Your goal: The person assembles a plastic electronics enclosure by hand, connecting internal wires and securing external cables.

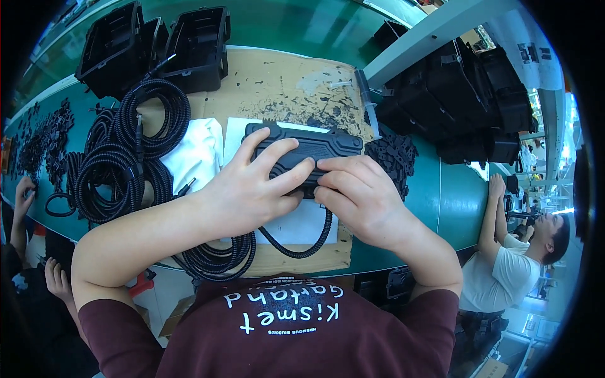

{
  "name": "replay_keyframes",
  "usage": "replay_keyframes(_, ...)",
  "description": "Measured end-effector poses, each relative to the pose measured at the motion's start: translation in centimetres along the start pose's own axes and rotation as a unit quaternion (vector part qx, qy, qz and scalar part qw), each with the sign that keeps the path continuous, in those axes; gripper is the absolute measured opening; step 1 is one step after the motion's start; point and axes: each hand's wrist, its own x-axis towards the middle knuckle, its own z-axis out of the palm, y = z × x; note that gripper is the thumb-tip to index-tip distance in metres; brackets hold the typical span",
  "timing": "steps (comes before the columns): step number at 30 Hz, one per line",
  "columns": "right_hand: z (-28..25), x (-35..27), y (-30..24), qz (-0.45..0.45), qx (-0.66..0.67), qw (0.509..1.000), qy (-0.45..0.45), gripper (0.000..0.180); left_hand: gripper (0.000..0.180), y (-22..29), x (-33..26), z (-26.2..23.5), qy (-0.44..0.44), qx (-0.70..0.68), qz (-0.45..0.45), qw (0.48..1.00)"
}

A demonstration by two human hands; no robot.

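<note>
A ribbed black plastic box point(315, 148) lies in front of me on a white sheet point(283, 228). My left hand point(255, 183) grips it, the fingers spread across its left part and top. At the near edge, toward the right, the fingertips of my right hand point(359, 192) are pressed together against the box. Whether they also pinch something small there is hidden. From beneath my hands a black corrugated cable point(302, 253) loops toward me, and a coil of such cable point(220, 255) lies under my left forearm.
More coiled corrugated cables point(120, 170) and a white bag point(198, 151) are at left. Small black parts are heaped at far left point(47, 135) and right point(394, 157). Open black cases point(198, 47) stand behind; black cases point(441, 94) are stacked at right. A co-worker point(520, 264) sits at right.
</note>
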Motion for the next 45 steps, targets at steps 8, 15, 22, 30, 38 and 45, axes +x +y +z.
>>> replay_keyframes(8, -0.2, -0.4, 0.2, 0.023, 0.012, 0.999, -0.045, 0.021, 0.012, 0.3, 0.5, -0.2, -0.028, 0.038, -0.001, 0.999)
replay_keyframes(15, -0.4, 0.5, 0.0, 0.060, 0.014, 0.998, -0.031, 0.016, 0.015, 0.5, 0.8, -0.4, -0.052, 0.036, 0.000, 0.998)
replay_keyframes(22, -0.3, 0.4, 0.0, 0.075, 0.025, 0.995, -0.062, 0.019, 0.016, -0.2, -0.1, 0.1, -0.008, -0.015, 0.010, 1.000)
replay_keyframes(30, 0.1, -0.4, 0.5, 0.067, 0.031, 0.996, -0.047, 0.018, 0.018, 0.2, 0.1, -0.5, -0.034, 0.008, 0.001, 0.999)
replay_keyframes(38, 0.1, -0.4, 0.8, 0.059, 0.053, 0.996, -0.042, 0.018, 0.019, 0.7, 0.3, -0.8, -0.068, 0.040, -0.015, 0.997)
replay_keyframes(45, 0.5, -0.5, 0.6, 0.067, 0.044, 0.996, -0.034, 0.017, 0.021, -0.1, 0.1, -0.7, -0.062, 0.006, -0.006, 0.998)
